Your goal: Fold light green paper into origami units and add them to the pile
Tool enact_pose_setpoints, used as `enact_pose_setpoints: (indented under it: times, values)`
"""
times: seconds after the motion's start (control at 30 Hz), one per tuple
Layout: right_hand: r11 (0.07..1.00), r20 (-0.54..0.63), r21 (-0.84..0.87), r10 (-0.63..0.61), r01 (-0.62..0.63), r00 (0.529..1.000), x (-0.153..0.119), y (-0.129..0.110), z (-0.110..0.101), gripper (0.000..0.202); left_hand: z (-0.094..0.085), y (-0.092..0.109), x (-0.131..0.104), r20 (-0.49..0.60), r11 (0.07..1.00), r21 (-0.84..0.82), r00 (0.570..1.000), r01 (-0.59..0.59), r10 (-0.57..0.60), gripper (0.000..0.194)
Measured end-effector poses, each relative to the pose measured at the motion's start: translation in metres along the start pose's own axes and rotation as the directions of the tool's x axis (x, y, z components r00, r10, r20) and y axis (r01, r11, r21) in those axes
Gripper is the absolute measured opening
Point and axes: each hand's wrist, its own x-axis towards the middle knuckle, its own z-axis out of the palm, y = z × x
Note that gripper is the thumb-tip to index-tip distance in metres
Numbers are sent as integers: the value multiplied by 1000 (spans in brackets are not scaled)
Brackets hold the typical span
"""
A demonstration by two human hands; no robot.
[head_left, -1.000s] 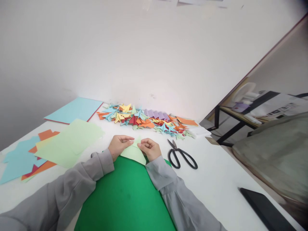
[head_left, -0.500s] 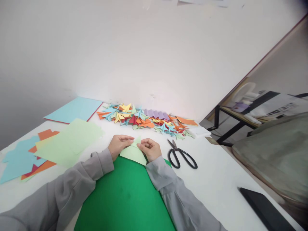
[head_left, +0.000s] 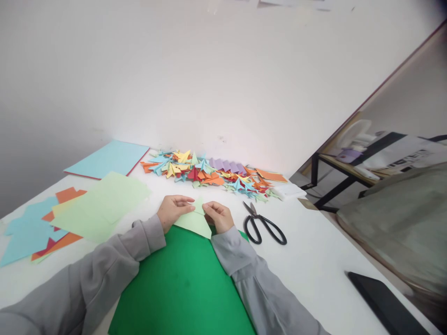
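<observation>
A folded light green paper [head_left: 194, 223] is held between both hands over the far end of a green sheet [head_left: 181, 284]. My left hand [head_left: 173, 211] grips its left side, with thumb and fingers pressed together near the upper fold. On the right side, my right hand [head_left: 219, 217] pinches the paper's edge between thumb and fingers. A narrow tip of the paper stands up between the hands. Black-handled scissors [head_left: 263, 225] lie to the right of my right hand, their blades slightly apart.
Folded colourful paper pieces [head_left: 206, 174] are heaped along the wall. Light green sheets [head_left: 101, 204] and coloured scraps [head_left: 31, 223] lie at the left, with a blue sheet [head_left: 110, 158] behind. A black flat device [head_left: 384, 302] lies at the front right.
My right thumb and fingers have shifted slightly left along the paper, and its right side has moved a little. My left hand keeps nearly the same place.
</observation>
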Motion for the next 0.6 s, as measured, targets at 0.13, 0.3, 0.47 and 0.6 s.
enact_pose_setpoints:
  times: [0.13, 0.3, 0.47, 0.6]
  values:
    - [994, 48, -82, -69, 73, 996, 1, 3, 1, 31, 0, 1, 0, -16, 1000, -13, 1000, 2, -2, 35]
    - [944, 95, -267, -173, 193, 980, 3, 9, 0, 40, 1, 1, 0, -13, 999, -42, 1000, 28, -29, 41]
    - [894, 99, -374, -228, 248, 969, 3, 10, -1, 41, 3, 5, 2, -35, 995, -86, 998, 58, -61, 38]
    - [889, 89, -380, -239, 254, 967, 2, 11, 0, 41, 4, 6, 2, -29, 990, -107, 995, 87, -90, 35]
